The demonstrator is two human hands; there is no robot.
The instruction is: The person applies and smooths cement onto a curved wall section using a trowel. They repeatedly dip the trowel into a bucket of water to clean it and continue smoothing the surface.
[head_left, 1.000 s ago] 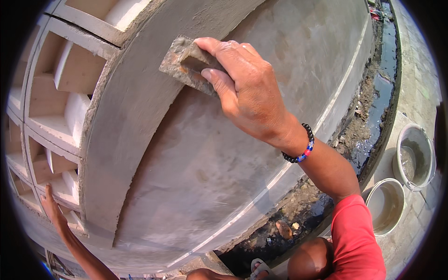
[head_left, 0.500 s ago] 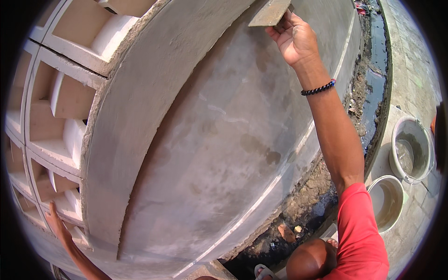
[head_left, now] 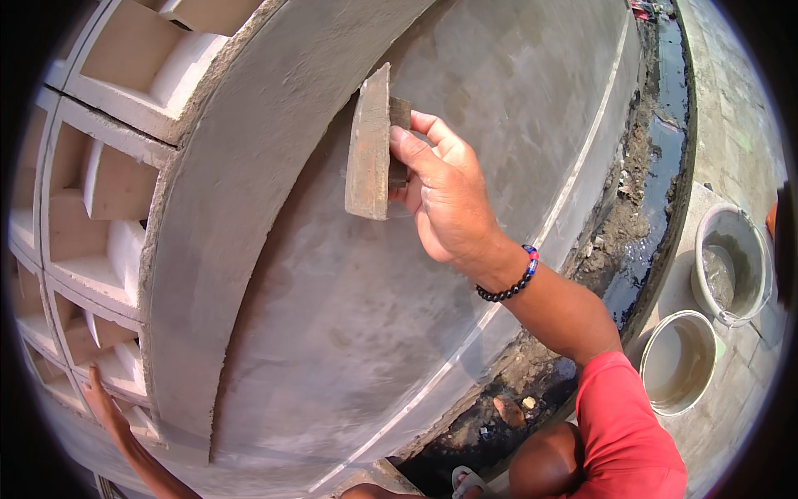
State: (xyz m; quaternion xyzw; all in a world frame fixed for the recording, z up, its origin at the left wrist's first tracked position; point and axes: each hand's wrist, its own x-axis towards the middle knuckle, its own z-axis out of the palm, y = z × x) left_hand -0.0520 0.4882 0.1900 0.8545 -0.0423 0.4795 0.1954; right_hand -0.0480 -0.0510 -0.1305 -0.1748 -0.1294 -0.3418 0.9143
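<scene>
My right hand is closed on the handle block of a wooden plastering float. The float stands nearly edge-on, its long board beside the edge of the raised cement band. Behind it spreads the smooth grey plastered wall, with darker damp patches. At the lower left my left hand grips a pale ventilation block; one finger points up along its face and the other fingers are partly hidden.
Right of the wall runs a ditch with dark water and rubble. On the paving beyond stand a bucket with grey mortar and a second bucket with cloudy liquid. My bent knee is at the bottom, beside the ditch.
My right hand has brought the float down and left from the upper part of the wall, and turned it edge-on. My left hand has stayed on the block.
</scene>
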